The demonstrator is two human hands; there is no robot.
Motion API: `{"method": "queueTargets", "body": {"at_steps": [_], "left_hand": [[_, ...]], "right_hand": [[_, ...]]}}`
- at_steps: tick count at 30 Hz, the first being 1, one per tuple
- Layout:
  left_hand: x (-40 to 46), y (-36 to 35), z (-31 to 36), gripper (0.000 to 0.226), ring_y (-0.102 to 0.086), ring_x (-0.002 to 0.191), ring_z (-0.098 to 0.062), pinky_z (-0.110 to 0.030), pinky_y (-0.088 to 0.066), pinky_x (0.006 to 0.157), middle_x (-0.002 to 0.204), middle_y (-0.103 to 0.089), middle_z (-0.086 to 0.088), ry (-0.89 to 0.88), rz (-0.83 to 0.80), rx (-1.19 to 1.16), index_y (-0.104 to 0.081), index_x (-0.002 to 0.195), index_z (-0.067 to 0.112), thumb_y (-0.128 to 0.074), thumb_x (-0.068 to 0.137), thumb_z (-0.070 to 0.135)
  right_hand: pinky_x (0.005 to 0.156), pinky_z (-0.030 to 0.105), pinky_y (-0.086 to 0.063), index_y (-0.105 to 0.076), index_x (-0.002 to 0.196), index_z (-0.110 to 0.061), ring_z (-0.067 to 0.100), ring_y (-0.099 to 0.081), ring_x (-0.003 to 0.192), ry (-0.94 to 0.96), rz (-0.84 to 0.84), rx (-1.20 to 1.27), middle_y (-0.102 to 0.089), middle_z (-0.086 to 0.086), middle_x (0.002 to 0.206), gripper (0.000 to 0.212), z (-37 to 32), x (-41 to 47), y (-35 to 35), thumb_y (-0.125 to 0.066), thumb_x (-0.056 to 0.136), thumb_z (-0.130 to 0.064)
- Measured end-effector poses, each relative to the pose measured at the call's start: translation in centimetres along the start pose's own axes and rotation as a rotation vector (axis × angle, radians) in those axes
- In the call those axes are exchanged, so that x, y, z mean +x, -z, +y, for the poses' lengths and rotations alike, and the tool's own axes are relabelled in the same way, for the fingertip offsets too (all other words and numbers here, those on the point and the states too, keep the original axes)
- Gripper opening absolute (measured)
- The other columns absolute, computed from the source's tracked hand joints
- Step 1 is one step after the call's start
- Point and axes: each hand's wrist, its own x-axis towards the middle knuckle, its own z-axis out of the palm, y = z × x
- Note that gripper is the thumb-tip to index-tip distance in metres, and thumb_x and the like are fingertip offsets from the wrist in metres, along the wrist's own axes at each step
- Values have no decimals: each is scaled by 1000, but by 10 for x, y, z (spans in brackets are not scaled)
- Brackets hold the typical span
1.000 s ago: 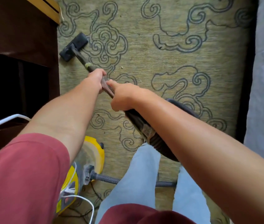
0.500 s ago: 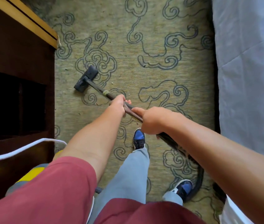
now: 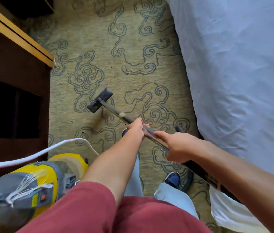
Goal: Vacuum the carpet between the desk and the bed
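Single head-worn view, steeply downward onto carpet [image 3: 133, 78] (edges seemingly bowed by wide lens), both forearms close.

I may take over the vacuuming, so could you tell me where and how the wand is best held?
Grip the bare shaft of the wand from above, behind the taped joint, as the left hand and right hand do. It slopes down to the nozzle, so staggered hands steer it.

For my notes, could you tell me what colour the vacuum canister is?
Yellow with grey parts, the vacuum canister shows best in the head view.
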Motion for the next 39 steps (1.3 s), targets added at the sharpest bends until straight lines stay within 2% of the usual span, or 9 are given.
{"method": "queueTargets", "body": {"at_steps": [4,10,13,17,20,23,26,32,39], "left_hand": [[-15,-14,-47,40,-61,60,-23,-33,-46,49,77,-64,-13,-20,-3,45,-57,127,-2,-52,88,4],[-6,-42,-79,55,-56,60,-22,-38,-51,72,71,-54,-11,-18,-57,93,-48,144,1,-52,89,3],[7,-44,-73,55,-53,57,-23,-36,-49,72,69,-54,-11,-27,-45,133,-47,145,2,-51,90,3],[24,-39,-56,46,-56,58,-24,-35,-50,63,73,-59,-13,-54,-26,183,-52,137,-1,-52,91,2],[36,-38,-39,34,-60,60,-22,-35,-49,54,88,-66,-15,-111,23,204,-55,124,-1,-52,90,2],[52,-38,-12,19,-55,55,-23,-32,-50,53,73,-59,-13,-101,22,208,-51,109,5,-51,90,2],[73,-25,16,13,-50,52,-23,-23,-45,35,67,-52,-12,-98,46,196,-48,101,4,-50,90,-1],[115,-3,91,1,-53,51,-23,-28,-46,48,64,-56,-13,-114,62,247,-52,90,1,-51,89,1],[175,25,218,15,-49,41,-21,-23,-44,44,54,-50,-11,-132,88,207,-47,72,4,-51,86,1]], "right_hand": [[80,35,-52,-16,155,-24,32,-63,106,-62,17,-6,-64,10,119,82,25,-29,-37,-53,82,-22],[83,38,-53,-22,153,-20,32,-63,106,-109,-15,78,-61,11,123,76,52,-29,-67,-53,83,-19],[85,40,-55,-22,153,-20,33,-63,105,-110,-18,102,-61,11,122,75,51,-15,-66,-53,84,-20],[77,41,-54,-22,151,-16,34,-65,99,-111,-71,165,-61,14,119,74,45,8,-54,-52,84,-13],[69,37,-49,-24,150,-14,31,-60,85,-96,-71,172,-59,12,107,73,40,25,-38,-53,84,-11],[73,38,-50,-21,153,-13,35,-63,99,-86,-59,178,-61,16,118,73,28,48,-28,-52,87,-13],[76,40,-51,-19,153,-14,36,-63,104,-80,-63,203,-61,17,122,76,7,75,-20,-52,85,-11],[76,41,-54,-25,147,-18,32,-61,92,-84,-44,300,-57,11,107,68,-33,133,18,-55,86,-17],[70,37,-43,-27,141,-17,30,-52,85,-66,-47,281,-53,8,96,62,-101,228,91,-55,86,-19]]}}
